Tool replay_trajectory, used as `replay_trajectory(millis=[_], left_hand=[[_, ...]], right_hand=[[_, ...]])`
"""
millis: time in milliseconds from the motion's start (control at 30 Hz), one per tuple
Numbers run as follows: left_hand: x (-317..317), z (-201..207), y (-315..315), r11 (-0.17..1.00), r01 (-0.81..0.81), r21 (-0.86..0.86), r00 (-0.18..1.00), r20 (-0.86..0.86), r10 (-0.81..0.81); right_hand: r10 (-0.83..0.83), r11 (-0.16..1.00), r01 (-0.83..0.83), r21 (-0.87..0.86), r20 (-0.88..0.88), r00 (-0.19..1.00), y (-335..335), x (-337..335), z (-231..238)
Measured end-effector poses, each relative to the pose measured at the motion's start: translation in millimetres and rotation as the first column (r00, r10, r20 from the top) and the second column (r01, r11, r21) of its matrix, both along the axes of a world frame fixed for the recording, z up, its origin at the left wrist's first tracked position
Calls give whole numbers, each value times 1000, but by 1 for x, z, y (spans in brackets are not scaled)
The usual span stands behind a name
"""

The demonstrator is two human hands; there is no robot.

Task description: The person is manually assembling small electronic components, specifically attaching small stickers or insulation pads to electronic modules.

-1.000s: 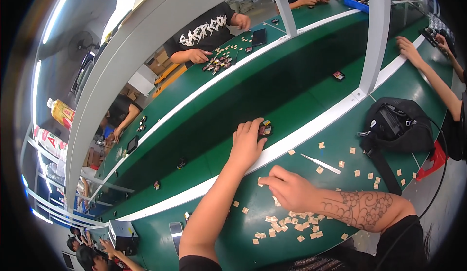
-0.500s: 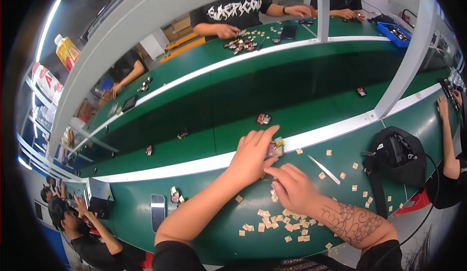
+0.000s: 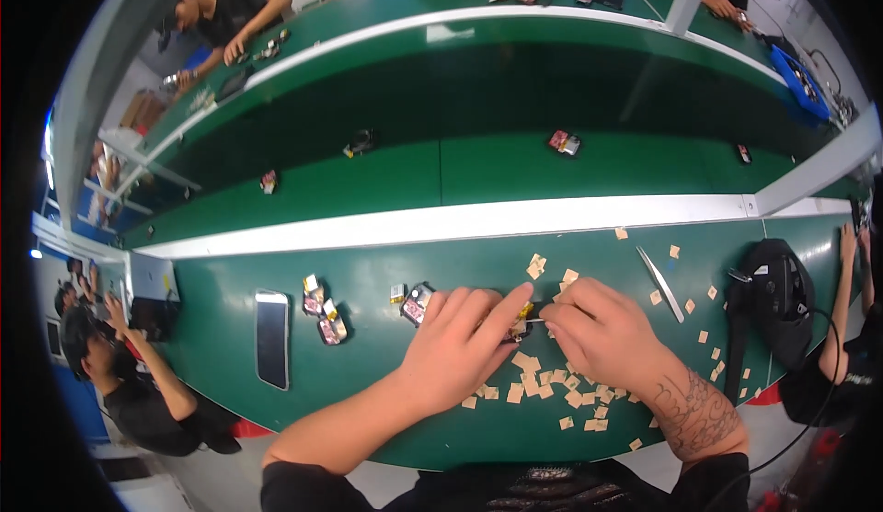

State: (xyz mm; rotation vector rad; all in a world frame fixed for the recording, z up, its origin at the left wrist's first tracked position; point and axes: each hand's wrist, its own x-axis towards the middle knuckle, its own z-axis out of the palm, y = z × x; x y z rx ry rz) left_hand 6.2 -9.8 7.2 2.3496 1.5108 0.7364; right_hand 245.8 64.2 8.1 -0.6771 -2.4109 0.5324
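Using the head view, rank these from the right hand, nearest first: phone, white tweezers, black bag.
From the right hand:
1. White tweezers: just ahead, to its right.
2. Black bag: farther right.
3. Phone: far to the left, beyond the left hand.

On the table (image 3: 221, 310), from the left hand (image 3: 464, 333), we record the right hand (image 3: 602, 328) at three o'clock, tweezers (image 3: 660, 284) past it, bag (image 3: 773, 310) farthest. Squares (image 3: 531, 385) lie mainly at four o'clock. At nine we find devices (image 3: 331, 331), then the phone (image 3: 272, 339). The rail (image 3: 441, 223) crosses at twelve; behind it, we note the belt (image 3: 368, 185).
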Motion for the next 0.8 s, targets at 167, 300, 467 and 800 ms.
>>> replay_trajectory(millis=[167, 300, 467, 800], left_hand=[[-7, -11, -4, 998, 24, 50, 999, 42, -27], [-9, -14, -7, 992, 98, 78, 991, 80, -104], [-5, -13, -6, 992, 90, 87, 984, 145, -102], [-3, -14, -7, 997, 76, 1, 986, 149, -75]], right_hand=[[-15, 1000, 15, 1, 154, 988, -8, -8, 2], [-10, 999, 0, 43, 227, 974, -14, -16, 5], [-43, 998, 30, 51, 266, 963, -19, -19, 8], [-20, 936, 56, -347, 105, 994, -12, -11, -2]])
